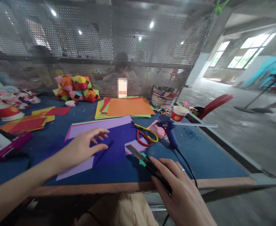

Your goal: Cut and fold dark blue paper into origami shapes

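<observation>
My left hand (83, 146) hovers open, fingers spread, over a dark blue paper sheet (115, 147) that lies on a lilac sheet (97, 125) on the blue table (206, 157). My right hand (175, 185) is closed around the handle of a utility knife (140, 157), whose blade end points toward the blue paper. Red-and-yellow scissors (145, 135) lie just beyond the knife tip.
A blue glue gun (168, 131) with its cord lies right of the scissors. Orange and mixed paper stacks (128, 106), a red paper cup (179, 113), a woven basket (164, 95), colourful paper balls (76, 88) and more sheets (29, 122) sit around. A perforated screen stands behind; people sit beyond it.
</observation>
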